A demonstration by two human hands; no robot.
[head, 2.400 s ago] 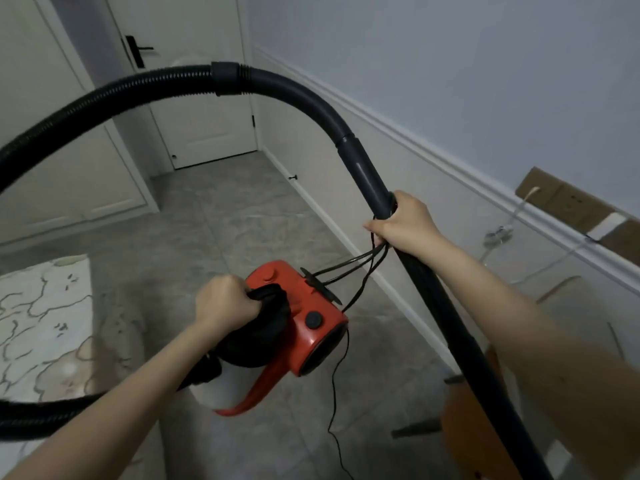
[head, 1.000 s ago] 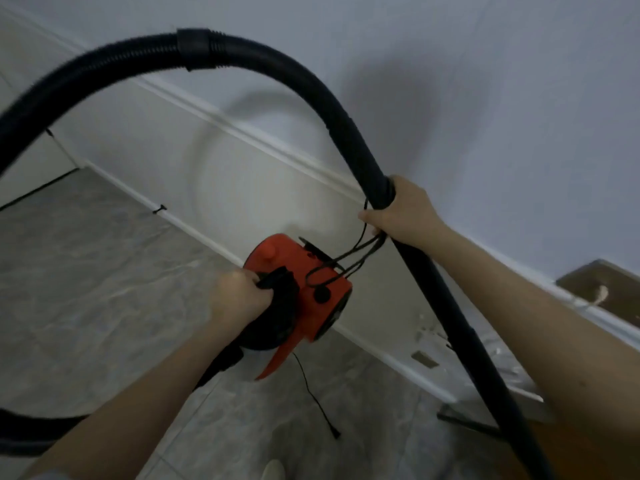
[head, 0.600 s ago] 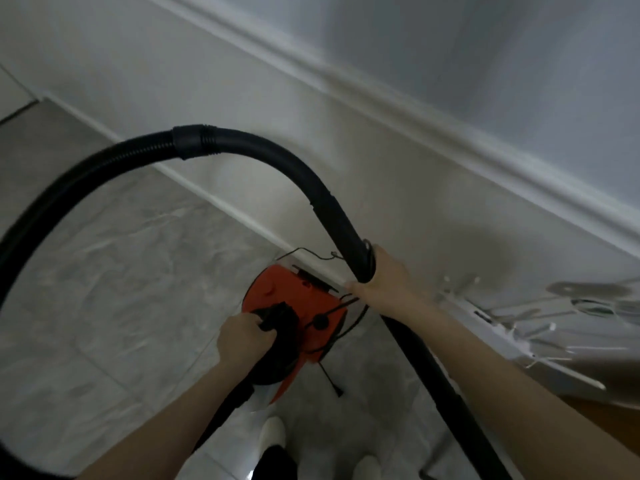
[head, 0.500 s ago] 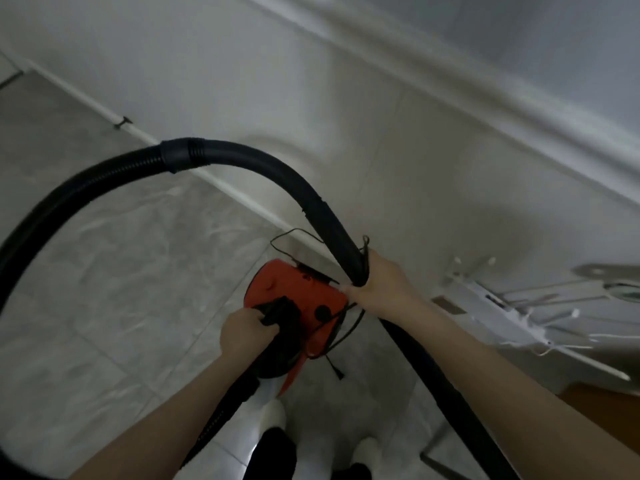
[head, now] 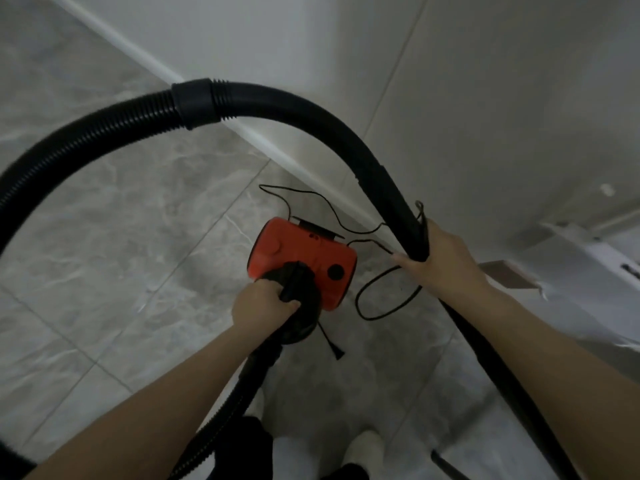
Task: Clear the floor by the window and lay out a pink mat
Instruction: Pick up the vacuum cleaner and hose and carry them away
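We see the red vacuum cleaner (head: 304, 259) lower than half a second ago, now at frame centre over the grey floor (head: 114, 237). The left hand (head: 261, 306) grips its black handle; the right hand (head: 438, 258) wraps the black tube (head: 391, 188) and the slacker cord (head: 384, 303). No pink mat shows.

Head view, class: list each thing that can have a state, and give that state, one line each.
Red vacuum body: upright, low by the wall; off the floor or not, unclear.
Black hose: arched overhead.
Black tube: slanted.
Power cord: loose, looping down.
Left hand: grips the body's black handle.
Right hand: holds tube and cord.
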